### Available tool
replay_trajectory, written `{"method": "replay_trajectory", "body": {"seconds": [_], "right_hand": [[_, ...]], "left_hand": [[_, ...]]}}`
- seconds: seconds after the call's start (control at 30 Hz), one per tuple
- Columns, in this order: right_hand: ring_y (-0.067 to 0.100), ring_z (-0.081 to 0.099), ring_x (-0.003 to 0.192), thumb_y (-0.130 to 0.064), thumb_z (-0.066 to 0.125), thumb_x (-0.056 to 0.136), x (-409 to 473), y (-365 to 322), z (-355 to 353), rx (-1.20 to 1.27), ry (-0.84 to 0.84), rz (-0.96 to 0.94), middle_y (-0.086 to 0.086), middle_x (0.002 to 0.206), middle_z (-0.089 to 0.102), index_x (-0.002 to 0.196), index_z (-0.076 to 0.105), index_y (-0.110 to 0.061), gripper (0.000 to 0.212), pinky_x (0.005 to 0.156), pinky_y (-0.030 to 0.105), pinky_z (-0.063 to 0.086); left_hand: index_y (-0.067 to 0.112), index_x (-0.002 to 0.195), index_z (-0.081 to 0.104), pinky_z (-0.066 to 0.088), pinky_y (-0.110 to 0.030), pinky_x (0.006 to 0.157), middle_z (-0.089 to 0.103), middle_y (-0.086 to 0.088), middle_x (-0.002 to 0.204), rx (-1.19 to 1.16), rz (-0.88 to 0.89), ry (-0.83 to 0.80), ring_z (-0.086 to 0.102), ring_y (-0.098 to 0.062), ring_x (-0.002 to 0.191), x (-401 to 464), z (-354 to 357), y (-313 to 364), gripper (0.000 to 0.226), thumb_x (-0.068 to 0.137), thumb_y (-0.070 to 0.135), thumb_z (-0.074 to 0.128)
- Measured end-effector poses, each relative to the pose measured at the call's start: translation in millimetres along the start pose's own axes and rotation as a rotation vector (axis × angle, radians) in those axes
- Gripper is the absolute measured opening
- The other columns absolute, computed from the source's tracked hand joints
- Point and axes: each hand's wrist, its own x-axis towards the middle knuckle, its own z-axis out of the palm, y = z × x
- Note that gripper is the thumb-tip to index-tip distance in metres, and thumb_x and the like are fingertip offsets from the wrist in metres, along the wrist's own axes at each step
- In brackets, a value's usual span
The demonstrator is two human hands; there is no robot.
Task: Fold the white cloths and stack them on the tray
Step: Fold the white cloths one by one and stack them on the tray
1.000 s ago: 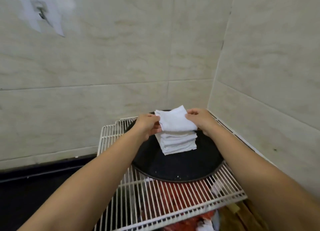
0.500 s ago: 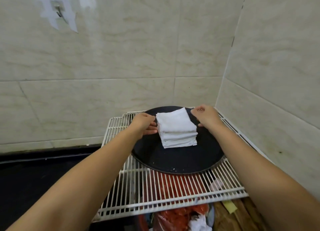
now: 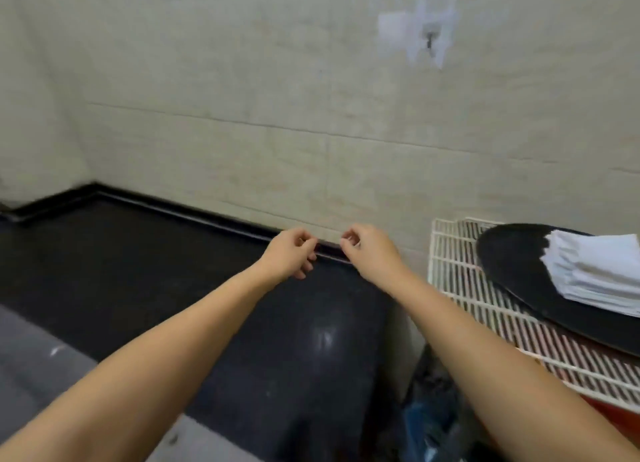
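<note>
A stack of folded white cloths (image 3: pixel 595 274) lies on a round black tray (image 3: pixel 512 271) at the far right, partly cut off by the frame edge. The tray rests on a white wire rack (image 3: pixel 460 271). My left hand (image 3: pixel 291 252) and my right hand (image 3: pixel 363 247) hover side by side over the black counter, well left of the tray. Their fingers are loosely curled and hold nothing. No loose cloth shows in view.
A black counter (image 3: pixel 138 271) stretches left, bounded by a tiled wall (image 3: pixel 242 98) behind. A grey surface (image 3: pixel 31 368) lies at the lower left. Dark clutter (image 3: pixel 429 423) sits in the gap below the rack. A patched hook (image 3: pixel 429 41) is on the wall.
Both hands let go of the top cloth, left it on the stack, and swung left over the counter. The view turned left, so the tray now sits at the right edge.
</note>
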Motion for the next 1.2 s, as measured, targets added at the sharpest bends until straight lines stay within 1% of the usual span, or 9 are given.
{"method": "replay_trajectory", "body": {"seconds": [0.2, 0.27, 0.37, 0.5, 0.57, 0.67, 0.87, 1.07, 1.2], "right_hand": [[0.024, 0.058, 0.093, -0.041, 0.042, 0.097, -28.8, -163.1, 170.9, 0.042, -0.214, -0.195, 0.002, 0.103, 0.055, 0.105, 0.06, -0.018, 0.03, 0.073, 0.035, 0.046], [0.025, 0.059, 0.094, -0.041, 0.04, 0.098, -40.8, -209.2, 215.5, 0.053, -0.286, -0.246, 0.003, 0.105, 0.055, 0.105, 0.06, -0.017, 0.032, 0.075, 0.036, 0.046], [0.026, 0.059, 0.098, -0.04, 0.038, 0.099, -52.5, -267.3, 271.4, 0.026, -0.384, -0.324, 0.004, 0.109, 0.057, 0.107, 0.06, -0.016, 0.033, 0.084, 0.038, 0.044], [0.026, 0.056, 0.105, -0.04, 0.036, 0.099, -57.7, -321.9, 332.0, -0.024, -0.533, -0.414, 0.005, 0.112, 0.056, 0.111, 0.058, -0.016, 0.034, 0.09, 0.039, 0.041], [0.026, 0.057, 0.104, -0.041, 0.035, 0.099, -51.0, -344.4, 359.2, -0.038, -0.592, -0.443, 0.005, 0.112, 0.056, 0.112, 0.057, -0.016, 0.036, 0.091, 0.04, 0.041], [0.026, 0.057, 0.102, -0.042, 0.035, 0.099, -25.6, -375.1, 397.6, -0.043, -0.651, -0.46, 0.006, 0.111, 0.056, 0.111, 0.057, -0.015, 0.037, 0.09, 0.039, 0.041], [0.023, 0.059, 0.1, -0.043, 0.037, 0.099, 63.6, -444.3, 471.0, -0.046, -0.713, -0.496, 0.005, 0.112, 0.057, 0.113, 0.058, -0.018, 0.036, 0.09, 0.043, 0.047], [0.019, 0.056, 0.094, -0.041, 0.037, 0.099, 144.8, -510.6, 531.7, -0.076, -0.772, -0.577, 0.0, 0.1, 0.051, 0.112, 0.056, -0.018, 0.033, 0.075, 0.031, 0.037], [0.02, 0.057, 0.095, -0.041, 0.037, 0.099, 179.8, -547.0, 579.5, -0.087, -0.788, -0.584, 0.003, 0.109, 0.055, 0.113, 0.056, -0.018, 0.033, 0.078, 0.033, 0.04]], "left_hand": [[0.021, 0.094, 0.06, 0.051, -0.027, 0.059, 0.065, 0.001, 0.076, 0.297, -0.164, 0.215, 0.06, -0.011, 0.064, -108.4, -183.2, -140.0, 0.012, 0.095, 0.022, 0.048], [0.022, 0.095, 0.061, 0.049, -0.028, 0.069, 0.068, 0.001, 0.081, 0.41, -0.22, 0.274, 0.062, -0.014, 0.073, -142.5, -229.0, -171.1, 0.012, 0.094, 0.022, 0.048], [0.016, 0.101, 0.063, 0.044, -0.027, 0.073, 0.066, 0.0, 0.092, 0.525, -0.324, 0.321, 0.061, -0.017, 0.085, -184.4, -285.5, -213.8, 0.018, 0.094, 0.022, 0.048], [0.012, 0.103, 0.063, 0.047, -0.032, 0.081, 0.067, -0.006, 0.099, 0.513, -0.463, 0.379, 0.06, -0.022, 0.092, -222.6, -340.2, -268.5, 0.022, 0.095, 0.024, 0.047], [0.01, 0.102, 0.064, 0.043, -0.027, 0.077, 0.068, -0.007, 0.1, 0.46, -0.514, 0.426, 0.06, -0.021, 0.092, -231.1, -362.4, -296.4, 0.021, 0.096, 0.022, 0.048], [0.011, 0.102, 0.064, 0.036, -0.022, 0.072, 0.065, -0.003, 0.095, 0.408, -0.563, 0.476, 0.056, -0.016, 0.086, -224.9, -397.1, -333.7, 0.02, 0.095, 0.021, 0.049], [0.015, 0.101, 0.062, 0.037, -0.023, 0.073, 0.06, 0.001, 0.092, 0.344, -0.605, 0.51, 0.054, -0.014, 0.084, -165.7, -485.3, -384.9, 0.018, 0.097, 0.024, 0.046], [0.014, 0.104, 0.062, 0.041, -0.025, 0.076, 0.061, -0.001, 0.094, 0.297, -0.657, 0.547, 0.055, -0.016, 0.087, -103.2, -568.6, -430.5, 0.019, 0.097, 0.023, 0.046], [0.016, 0.098, 0.061, 0.042, -0.025, 0.075, 0.063, -0.003, 0.095, 0.286, -0.689, 0.509, 0.056, -0.016, 0.086, -77.4, -616.4, -473.7, 0.015, 0.097, 0.022, 0.047]]}}
